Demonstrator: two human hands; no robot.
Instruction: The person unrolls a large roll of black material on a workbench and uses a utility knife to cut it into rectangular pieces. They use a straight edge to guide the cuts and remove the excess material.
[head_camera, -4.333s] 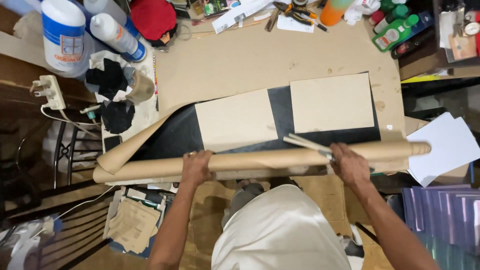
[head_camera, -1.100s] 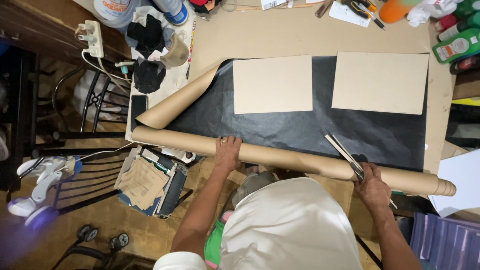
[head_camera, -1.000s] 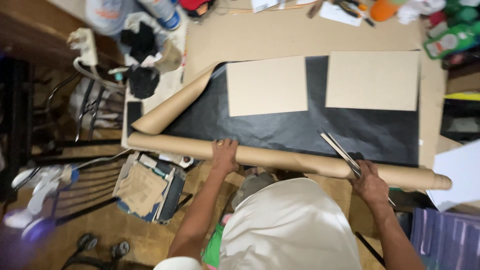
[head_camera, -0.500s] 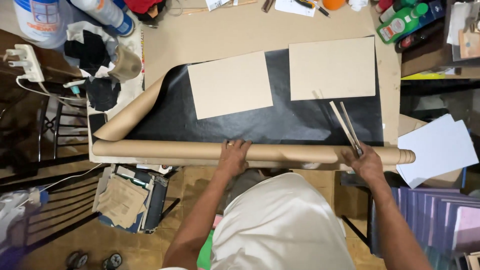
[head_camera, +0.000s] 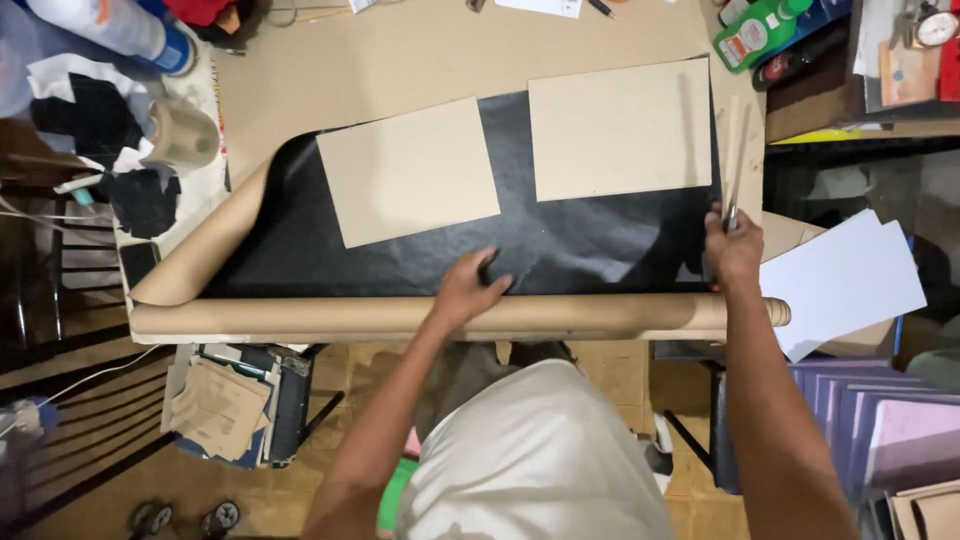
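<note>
A: Left hand (head_camera: 470, 290)?
B: Centre of frame, fingers spread flat, pressing the black sheet (head_camera: 560, 250) just above the brown paper roll (head_camera: 400, 316).
A: Right hand (head_camera: 733, 250)?
B: Right of centre, fingers closed around the scissors (head_camera: 733, 165), blades pointing toward the top edge, at the sheet's right border.
A: Where's the sheet?
B: Unrolled across the middle of the brown table (head_camera: 450, 50), left end curling up. Two tan cardboard pieces (head_camera: 410, 172) lie on it, side by side.
A: Other stuff?
B: White paper sheets (head_camera: 845, 285) at right, green bottle (head_camera: 765, 30) upper right, tape roll (head_camera: 182, 135) upper left.
</note>
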